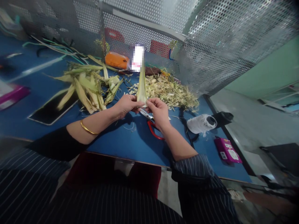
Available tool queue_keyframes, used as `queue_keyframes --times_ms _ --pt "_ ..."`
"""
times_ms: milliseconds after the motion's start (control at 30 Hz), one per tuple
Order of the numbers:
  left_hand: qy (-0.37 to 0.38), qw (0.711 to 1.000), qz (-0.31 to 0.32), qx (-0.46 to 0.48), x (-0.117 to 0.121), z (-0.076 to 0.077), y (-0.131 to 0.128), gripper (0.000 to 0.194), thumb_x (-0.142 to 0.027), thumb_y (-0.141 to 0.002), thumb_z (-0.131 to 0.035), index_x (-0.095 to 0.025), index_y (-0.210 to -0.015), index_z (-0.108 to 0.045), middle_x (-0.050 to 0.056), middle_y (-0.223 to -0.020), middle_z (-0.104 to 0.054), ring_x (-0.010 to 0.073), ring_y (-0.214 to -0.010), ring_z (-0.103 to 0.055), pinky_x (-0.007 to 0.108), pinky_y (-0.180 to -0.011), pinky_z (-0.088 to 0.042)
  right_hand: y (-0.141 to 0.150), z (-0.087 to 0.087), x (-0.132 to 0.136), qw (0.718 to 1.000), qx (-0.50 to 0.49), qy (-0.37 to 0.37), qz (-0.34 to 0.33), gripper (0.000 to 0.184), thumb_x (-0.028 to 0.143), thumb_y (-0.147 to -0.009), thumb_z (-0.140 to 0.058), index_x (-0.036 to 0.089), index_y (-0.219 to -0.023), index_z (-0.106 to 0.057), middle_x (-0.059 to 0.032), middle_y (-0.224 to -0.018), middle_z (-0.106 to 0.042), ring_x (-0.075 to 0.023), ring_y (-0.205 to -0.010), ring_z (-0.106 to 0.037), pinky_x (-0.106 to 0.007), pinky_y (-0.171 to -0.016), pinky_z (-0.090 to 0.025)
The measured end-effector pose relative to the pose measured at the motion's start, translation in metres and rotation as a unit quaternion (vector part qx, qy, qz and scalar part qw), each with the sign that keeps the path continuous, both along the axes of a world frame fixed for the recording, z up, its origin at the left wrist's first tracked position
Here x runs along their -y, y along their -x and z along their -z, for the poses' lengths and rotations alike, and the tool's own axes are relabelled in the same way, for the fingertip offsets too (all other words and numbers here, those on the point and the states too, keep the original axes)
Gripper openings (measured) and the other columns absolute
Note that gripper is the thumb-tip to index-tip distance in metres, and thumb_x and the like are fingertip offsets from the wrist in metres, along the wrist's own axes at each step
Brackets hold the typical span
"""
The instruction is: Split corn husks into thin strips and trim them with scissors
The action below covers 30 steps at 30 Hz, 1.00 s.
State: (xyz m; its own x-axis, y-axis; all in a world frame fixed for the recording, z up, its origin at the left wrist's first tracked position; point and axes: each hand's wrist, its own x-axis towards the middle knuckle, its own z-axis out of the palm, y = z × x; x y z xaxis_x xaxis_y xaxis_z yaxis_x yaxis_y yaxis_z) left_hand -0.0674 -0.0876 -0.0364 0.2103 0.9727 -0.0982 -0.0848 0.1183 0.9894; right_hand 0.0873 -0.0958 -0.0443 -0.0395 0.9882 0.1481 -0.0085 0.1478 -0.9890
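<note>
A pale green corn husk stands upright between my hands, its wide end pinched at the bottom. My left hand grips the lower left edge, thumb on the front. On the lower right edge, my right hand pinches it with thumb and finger. Scissors with red handles lie just below, partly hidden by my right hand. To the left is a heap of whole corn husks, some resting on a dark flat panel. Behind my right hand spreads a pile of shredded husk bits.
A white thread spool and a dark roll lie at the right, near a purple packet. An orange pouch rests against the perforated metal screen at the back. The blue table has its front edge close to my body.
</note>
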Motion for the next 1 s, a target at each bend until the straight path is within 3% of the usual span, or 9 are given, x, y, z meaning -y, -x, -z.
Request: queue_keyframes --times_ms 300,533,1000 --pt "-0.04 0.998 -0.006 -0.047 -0.0042 0.0025 0.0031 0.016 -0.021 -0.066 -0.078 -0.01 -0.073 -0.068 0.003 -0.06 -0.063 0.0079 -0.049 -0.052 0.022 -0.049 -0.043 -0.0023 -0.0014 0.0005 0.993 -0.009 0.094 -0.064 0.029 0.043 -0.066 -0.075 0.017 -0.07 -0.061 0.0026 -0.058 -0.059 -0.0077 -0.054 -0.05 -0.021 -0.051 -0.039" --pt "-0.047 0.997 0.004 -0.055 -0.0053 0.0031 0.0057 0.013 -0.02 -0.066 -0.076 -0.011 -0.069 -0.068 0.002 -0.056 -0.06 0.0067 -0.046 -0.046 0.022 -0.045 -0.033 -0.0035 0.0011 -0.0002 0.989 -0.038 0.119 -0.085 0.029 0.038 -0.062 -0.078 0.016 -0.07 -0.06 0.0039 -0.056 -0.057 -0.0065 -0.051 -0.05 -0.02 -0.051 -0.039" --pt "0.006 0.999 0.027 -0.031 -0.0034 -0.0048 0.006 0.012 -0.013 -0.062 -0.079 -0.01 -0.066 -0.068 0.003 -0.054 -0.059 0.0068 -0.045 -0.047 0.023 -0.045 -0.034 -0.0054 -0.0007 -0.0011 0.968 -0.072 0.179 -0.162 0.026 0.033 -0.06 -0.077 0.017 -0.065 -0.058 0.0053 -0.052 -0.052 -0.0061 -0.046 -0.046 -0.021 -0.045 -0.037"
